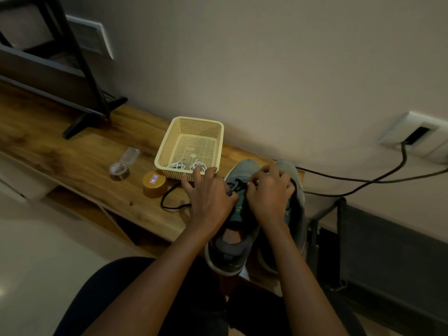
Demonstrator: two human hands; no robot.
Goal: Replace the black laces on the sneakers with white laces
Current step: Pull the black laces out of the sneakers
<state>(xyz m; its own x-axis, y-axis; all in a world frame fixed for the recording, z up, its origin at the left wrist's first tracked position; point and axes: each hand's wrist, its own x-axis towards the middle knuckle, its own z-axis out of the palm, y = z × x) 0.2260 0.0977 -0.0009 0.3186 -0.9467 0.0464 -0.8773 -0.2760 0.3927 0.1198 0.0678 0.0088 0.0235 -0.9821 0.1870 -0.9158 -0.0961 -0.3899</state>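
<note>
- Sneakers [232, 241]: a grey pair stands side by side at the right end of the tabletop [72, 151], toes toward the wall and heels hanging over the near edge.
- The black lace [169, 204] is partly out; a loose loop trails left across the wood, while the rest crosses the upper eyelets of the left shoe.
- It looks thin, soft and limp, so it should slide freely when it is pulled close to an eyelet or by its tip. The shoes look light and may shift unless steadied.
- The right hand [269, 190] has its fingers curled, pinching the black lace at the eyelets.
- The left hand [208, 197] lies over the shoe with its outer fingers spread toward the basket [191, 121]. I cannot tell whether thumb and forefinger hold the lace.
- The white laces [184, 164] lie coiled in the near end of that basket, just left of the shoes.
- A gold-lidded jar [154, 183] and a clear container [121, 166] sit further left, with a black stand [92, 112] beyond them.
- The room is dim, with a plain wall and a socket [412, 134] with cables [363, 180].
</note>
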